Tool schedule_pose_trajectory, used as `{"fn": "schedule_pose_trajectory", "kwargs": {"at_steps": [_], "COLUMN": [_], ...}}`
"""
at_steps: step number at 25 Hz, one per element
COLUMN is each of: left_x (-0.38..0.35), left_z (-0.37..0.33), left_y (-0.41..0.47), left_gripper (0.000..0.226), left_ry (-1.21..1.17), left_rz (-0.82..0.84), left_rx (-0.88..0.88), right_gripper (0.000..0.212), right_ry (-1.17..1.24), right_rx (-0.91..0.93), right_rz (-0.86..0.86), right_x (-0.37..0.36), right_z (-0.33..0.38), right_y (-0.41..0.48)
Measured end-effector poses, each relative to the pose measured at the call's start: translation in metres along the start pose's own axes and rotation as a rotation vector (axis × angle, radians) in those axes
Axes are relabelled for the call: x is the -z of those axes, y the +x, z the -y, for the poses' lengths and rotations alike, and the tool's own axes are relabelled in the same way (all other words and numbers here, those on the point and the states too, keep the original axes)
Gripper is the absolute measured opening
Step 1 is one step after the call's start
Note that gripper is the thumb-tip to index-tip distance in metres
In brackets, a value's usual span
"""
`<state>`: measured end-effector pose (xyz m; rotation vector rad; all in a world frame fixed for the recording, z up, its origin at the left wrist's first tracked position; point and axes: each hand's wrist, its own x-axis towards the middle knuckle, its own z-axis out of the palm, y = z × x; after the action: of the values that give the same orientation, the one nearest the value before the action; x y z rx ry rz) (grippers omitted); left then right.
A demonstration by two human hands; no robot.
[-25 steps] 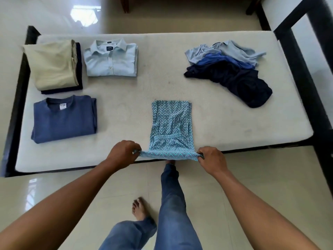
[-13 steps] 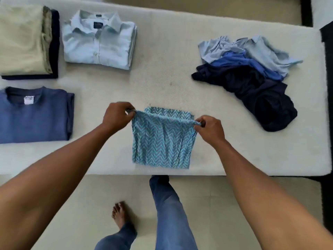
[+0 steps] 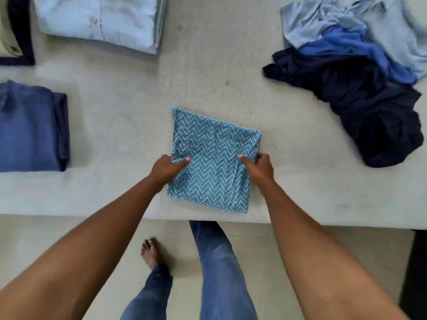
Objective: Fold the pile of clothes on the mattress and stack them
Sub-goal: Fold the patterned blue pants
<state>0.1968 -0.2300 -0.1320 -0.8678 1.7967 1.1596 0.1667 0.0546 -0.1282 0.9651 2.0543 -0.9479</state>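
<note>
cloth (image 3: 212, 162): the teal zigzag piece lies folded flat on the mattress (image 3: 208, 77), in the middle and close to its near edge, a bare strip between the two edges.
left hand (image 3: 165, 168): you hold the cloth's left edge about halfway along. Your thumb lies on top and points right, and your fingers are curled at the edge, so the hand is clamped on the fabric. The fingertips are hidden.
right hand (image 3: 260, 167): you hold the right edge at the same height, thumb on top pointing left and fingers curled round the side. This hand also pinches the cloth.
pile (image 3: 360, 84): unfolded clothes lie crumpled at the far right, well apart from the cloth. Pale blue lies farthest, a mid-blue piece lies across the middle, and navy spreads nearest.
shirt (image 3: 99, 19): pale blue, buttoned and folded, at the far left, cut by the top of the view.
tee (image 3: 30, 128): blue and folded, at the left, cut by the left of the view.
stack (image 3: 23, 31): in the far left corner, a khaki piece on a navy one, mostly out of view.
leg (image 3: 217, 262): your leg in jeans stands against the mattress's near side, below the cloth.
foot (image 3: 151, 252): bare, on the floor (image 3: 46, 239) just left of that leg.
</note>
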Motion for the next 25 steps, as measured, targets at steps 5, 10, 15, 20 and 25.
{"fn": "schedule_pose_trajectory", "kwargs": {"at_steps": [5, 10, 15, 20, 25], "left_x": [-0.001, 0.054, 0.123, 0.183, 0.227], "left_z": [0.03, 0.019, 0.008, 0.03, 0.039], "left_y": [-0.016, -0.043, -0.099, -0.136, -0.152], "left_gripper": [0.032, 0.024, 0.021, 0.021, 0.027], "left_ry": [-0.169, -0.253, -0.29, -0.283, -0.353], "left_rz": [0.14, 0.023, -0.068, -0.125, -0.167], "left_rx": [0.101, 0.021, -0.113, -0.188, -0.192], "right_gripper": [0.064, 0.028, 0.013, 0.024, 0.026], "right_ry": [0.012, 0.311, 0.343, 0.276, 0.211], "right_rx": [-0.074, -0.056, 0.095, 0.214, 0.25], "right_rz": [0.166, 0.189, 0.149, 0.218, 0.302], "right_x": [-0.021, -0.026, -0.047, -0.078, -0.101], "right_z": [-0.033, 0.006, 0.074, 0.114, 0.147], "right_y": [-0.02, -0.071, -0.133, -0.181, -0.206]}}
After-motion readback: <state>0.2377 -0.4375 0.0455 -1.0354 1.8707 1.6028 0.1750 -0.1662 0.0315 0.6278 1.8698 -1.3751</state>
